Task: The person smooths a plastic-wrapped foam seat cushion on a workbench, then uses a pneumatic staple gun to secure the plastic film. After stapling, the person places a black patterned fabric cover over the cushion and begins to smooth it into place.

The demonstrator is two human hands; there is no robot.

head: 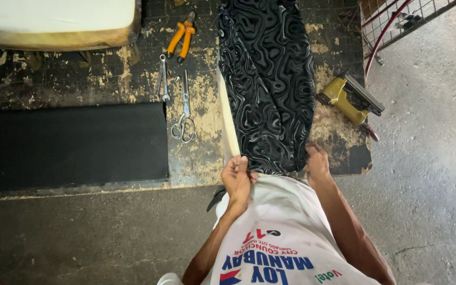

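A long cushion covered in black fabric with a wavy grey pattern (267, 79) lies lengthwise on the worn work surface (106, 79), its pale foam edge (228, 121) showing on the left side. My left hand (237, 177) is closed on the near left corner of the fabric, next to the foam edge. My right hand (316, 162) grips the near right corner of the same cover. Both hands sit at the near end of the cushion, close to my white shirt.
Scissors (184, 119), a wrench (163, 78) and orange-handled pliers (181, 36) lie left of the cushion. A yellow staple gun (350, 99) with a red hose rests at its right. A black panel (69, 145), a foam slab (54, 24), and a wire rack (402, 21) surround them.
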